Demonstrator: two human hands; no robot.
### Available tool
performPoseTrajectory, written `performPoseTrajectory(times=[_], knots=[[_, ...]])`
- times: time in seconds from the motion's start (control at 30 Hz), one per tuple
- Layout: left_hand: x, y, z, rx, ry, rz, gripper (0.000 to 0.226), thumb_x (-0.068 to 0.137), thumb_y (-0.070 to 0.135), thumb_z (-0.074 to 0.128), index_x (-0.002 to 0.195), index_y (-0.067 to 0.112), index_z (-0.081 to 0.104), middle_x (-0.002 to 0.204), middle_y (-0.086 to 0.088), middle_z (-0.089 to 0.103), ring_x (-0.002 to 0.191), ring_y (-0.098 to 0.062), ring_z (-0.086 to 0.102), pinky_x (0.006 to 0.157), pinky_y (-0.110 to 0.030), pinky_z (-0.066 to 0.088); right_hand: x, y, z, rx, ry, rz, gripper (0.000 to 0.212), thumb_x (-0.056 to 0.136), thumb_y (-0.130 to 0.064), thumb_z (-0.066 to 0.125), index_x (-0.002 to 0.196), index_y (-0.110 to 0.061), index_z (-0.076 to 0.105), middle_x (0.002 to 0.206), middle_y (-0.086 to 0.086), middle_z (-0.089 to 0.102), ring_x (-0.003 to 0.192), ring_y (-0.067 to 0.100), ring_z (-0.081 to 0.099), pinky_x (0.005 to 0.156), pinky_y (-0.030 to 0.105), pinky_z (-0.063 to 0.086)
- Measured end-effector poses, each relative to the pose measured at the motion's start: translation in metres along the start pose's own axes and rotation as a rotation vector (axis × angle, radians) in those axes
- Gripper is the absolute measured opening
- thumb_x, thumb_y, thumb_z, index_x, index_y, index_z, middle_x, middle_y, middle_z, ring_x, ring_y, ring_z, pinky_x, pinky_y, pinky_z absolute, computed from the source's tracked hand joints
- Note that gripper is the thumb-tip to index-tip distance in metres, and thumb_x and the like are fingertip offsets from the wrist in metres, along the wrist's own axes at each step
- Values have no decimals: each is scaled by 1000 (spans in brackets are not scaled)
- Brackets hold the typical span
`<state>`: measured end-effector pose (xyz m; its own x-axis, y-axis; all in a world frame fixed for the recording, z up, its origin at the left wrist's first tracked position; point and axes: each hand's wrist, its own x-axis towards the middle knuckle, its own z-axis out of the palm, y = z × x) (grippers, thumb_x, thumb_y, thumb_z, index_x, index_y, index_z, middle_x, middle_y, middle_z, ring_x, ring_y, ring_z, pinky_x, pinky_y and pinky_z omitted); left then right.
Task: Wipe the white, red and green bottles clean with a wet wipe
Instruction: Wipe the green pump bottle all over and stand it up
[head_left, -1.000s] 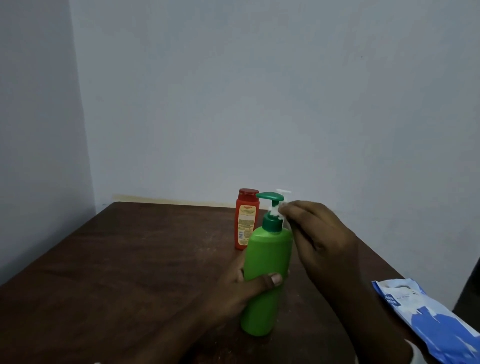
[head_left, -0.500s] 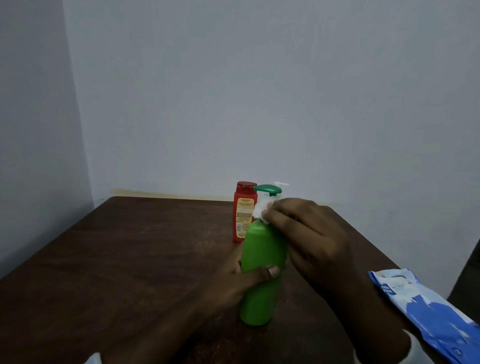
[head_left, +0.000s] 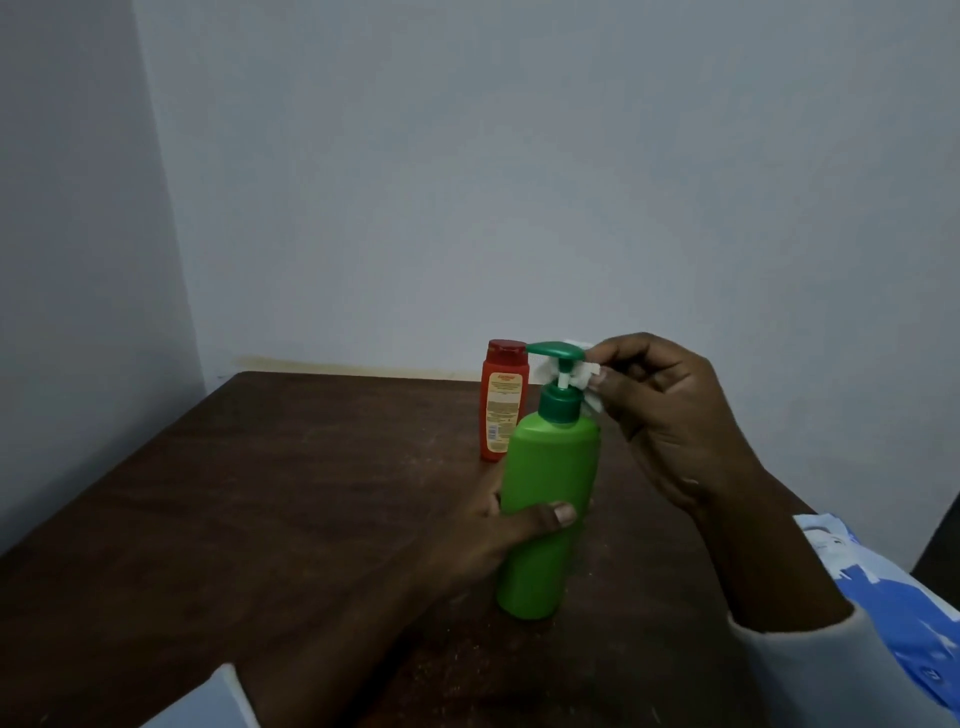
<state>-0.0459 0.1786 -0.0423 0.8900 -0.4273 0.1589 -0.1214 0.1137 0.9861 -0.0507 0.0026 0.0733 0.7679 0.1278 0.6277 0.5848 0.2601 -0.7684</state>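
Wiping pump neck of green bottle (head_left: 550, 499), upright on bench (head_left: 291, 499), long axis vertical. Right hand (head_left: 670, 415) nearer the top: fingers (head_left: 605, 387) pinched shut on wet wipe (head_left: 589, 376), wipe pressed against white pump stem just left of fingertips, under the dark green nozzle. Left hand (head_left: 498, 540) wrapped closed round bottle mid-body, thumb across the front, steadying. Red bottle (head_left: 503, 400) beyond left fingers, just behind green one. White bottle not visible. Wipe pack (head_left: 878, 587) right of right wrist. Next stroke likely down along the axis.
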Motion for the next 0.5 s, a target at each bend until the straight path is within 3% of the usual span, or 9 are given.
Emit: performPoseTrajectory(times=[0.1, 0.2, 0.37, 0.5], knots=[[1, 2, 0, 3, -4, 5, 72, 77, 40, 83, 141, 24, 54, 130, -7, 71, 121, -27, 68, 106, -59, 50, -2, 3, -2, 173, 30, 35, 14, 79, 5, 62, 85, -6, 68, 92, 14, 70, 88, 29, 66, 77, 34, 56], [1, 2, 2, -6, -4, 16, 70, 78, 37, 81, 140, 21, 54, 128, -8, 72, 120, -28, 69, 106, -58, 51, 0, 7, 6, 4, 37, -6, 12, 78, -3, 69, 90, -7, 68, 91, 14, 70, 90, 30, 66, 78, 37, 55], [-1, 3, 3, 13, 0, 34, 72, 77, 38, 82, 141, 21, 53, 129, -9, 72, 120, -29, 68, 106, -58, 51, 1, 7, 8, -84, -7, 20, 14, 86, 1, 61, 95, -9, 65, 86, 7, 71, 83, 20, 67, 72, 29, 53], [-5, 7, 5, 80, -11, 25, 66, 76, 39, 81, 136, 27, 57, 126, -4, 73, 117, -23, 70, 101, -49, 56, -17, -7, -1, -344, -34, -163, 13, 84, 1, 64, 94, -7, 66, 97, 9, 70, 95, 24, 68, 81, 31, 55]])
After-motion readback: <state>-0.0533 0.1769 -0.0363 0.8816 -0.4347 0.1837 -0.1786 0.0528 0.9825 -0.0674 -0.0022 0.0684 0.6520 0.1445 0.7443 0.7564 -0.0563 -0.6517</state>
